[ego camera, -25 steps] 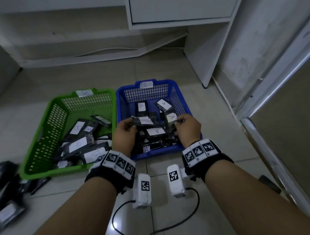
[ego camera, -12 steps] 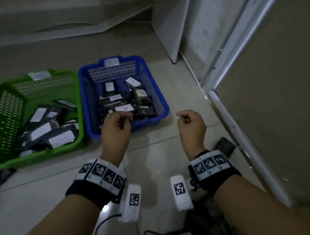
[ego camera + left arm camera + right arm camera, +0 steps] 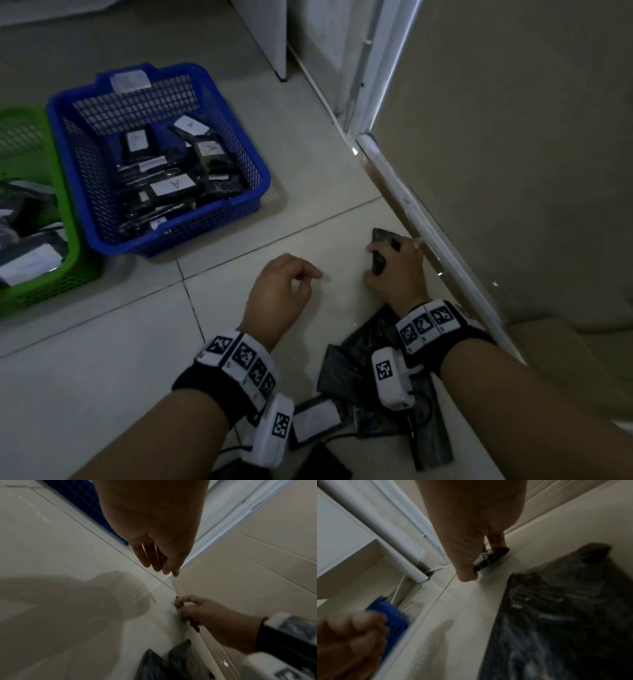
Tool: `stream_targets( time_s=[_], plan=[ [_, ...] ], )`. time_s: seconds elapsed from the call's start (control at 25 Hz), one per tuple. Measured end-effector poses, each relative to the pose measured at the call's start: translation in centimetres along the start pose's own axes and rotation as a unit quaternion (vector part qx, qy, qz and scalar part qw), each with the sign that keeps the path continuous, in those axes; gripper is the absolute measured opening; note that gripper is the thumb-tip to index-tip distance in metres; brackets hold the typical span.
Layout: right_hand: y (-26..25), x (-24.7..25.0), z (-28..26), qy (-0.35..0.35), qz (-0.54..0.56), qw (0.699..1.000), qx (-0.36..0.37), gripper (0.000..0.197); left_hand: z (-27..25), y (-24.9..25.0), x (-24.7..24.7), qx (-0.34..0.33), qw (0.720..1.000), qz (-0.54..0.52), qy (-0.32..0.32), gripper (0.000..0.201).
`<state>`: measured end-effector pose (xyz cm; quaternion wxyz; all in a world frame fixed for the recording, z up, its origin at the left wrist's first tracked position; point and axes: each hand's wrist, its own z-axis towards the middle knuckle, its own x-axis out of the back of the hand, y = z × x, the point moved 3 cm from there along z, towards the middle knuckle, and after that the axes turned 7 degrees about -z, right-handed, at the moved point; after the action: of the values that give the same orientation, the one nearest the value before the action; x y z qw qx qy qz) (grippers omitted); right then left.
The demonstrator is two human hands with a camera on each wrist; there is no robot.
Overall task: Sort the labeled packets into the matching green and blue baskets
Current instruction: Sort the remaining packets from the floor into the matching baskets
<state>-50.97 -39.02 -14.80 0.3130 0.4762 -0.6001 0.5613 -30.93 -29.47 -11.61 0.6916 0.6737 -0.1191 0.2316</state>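
My right hand (image 3: 383,263) grips a dark packet (image 3: 381,237) lying on the floor tiles beside the white door frame; the right wrist view shows thumb and fingers curled on this packet (image 3: 494,555). Its label is hidden. Just to the left, my left hand (image 3: 305,281) hovers over the tiles, holding nothing, with its fingers hanging loose (image 3: 161,565). The blue basket (image 3: 239,120) at upper left holds several black packets with white "A" labels. At the far left, the green basket (image 3: 73,240) also holds labeled packets.
A pile of dark packets (image 3: 356,373) lies on the floor under my wrists, one with a white label (image 3: 315,421). The door frame (image 3: 404,202) and a beige panel close off the right side. A white cabinet stands behind the baskets.
Both hands have left the blue basket and swung right and down. My right hand, empty half a second ago, now grips a packet on the floor by the door frame.
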Motion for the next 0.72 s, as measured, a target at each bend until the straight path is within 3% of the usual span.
stream_targets(
  time_s=[0.12, 0.24, 0.36, 0.44, 0.52, 0.64, 0.72],
  plan=[
    [0.9, 2.7, -1.0, 0.032, 0.196, 0.98, -0.024, 0.044, -2.0, -0.2, -3.2, 0.032, 0.991, -0.014, -0.13, 0.023],
    [1.7, 4.6, -3.4, 0.046, 0.388, 0.913, -0.113, 0.045, -4.7, 0.0, -6.4, 0.082, 0.968, 0.041, -0.236, 0.066],
    [1.7, 5.7, -6.1, 0.018, 0.508, 0.844, -0.173, 0.028, -5.7, 1.6, -9.0, 0.088, 0.968, 0.123, -0.202, 0.082],
    [1.9, 6.8, -7.8, 0.0, 0.527, 0.832, -0.175, 0.019, -5.8, 2.3, -10.1, 0.121, 0.962, 0.14, -0.202, 0.073],
    [1.8, 7.8, -9.2, 0.002, 0.541, 0.824, -0.168, 0.018, -6.0, 2.3, -9.8, 0.156, 0.961, 0.109, -0.203, 0.05],
    [1.0, 8.0, -10.7, 0.004, 0.558, 0.813, -0.166, 0.02, -6.3, 2.0, -6.5, 0.105, 0.983, 0.039, -0.149, 0.02],
    [-0.3, 7.6, -11.2, -0.012, 0.565, 0.809, -0.162, 0.019, -6.8, 1.7, -3.1, 0.043, 0.996, -0.038, -0.068, 0.03]
  ],
)
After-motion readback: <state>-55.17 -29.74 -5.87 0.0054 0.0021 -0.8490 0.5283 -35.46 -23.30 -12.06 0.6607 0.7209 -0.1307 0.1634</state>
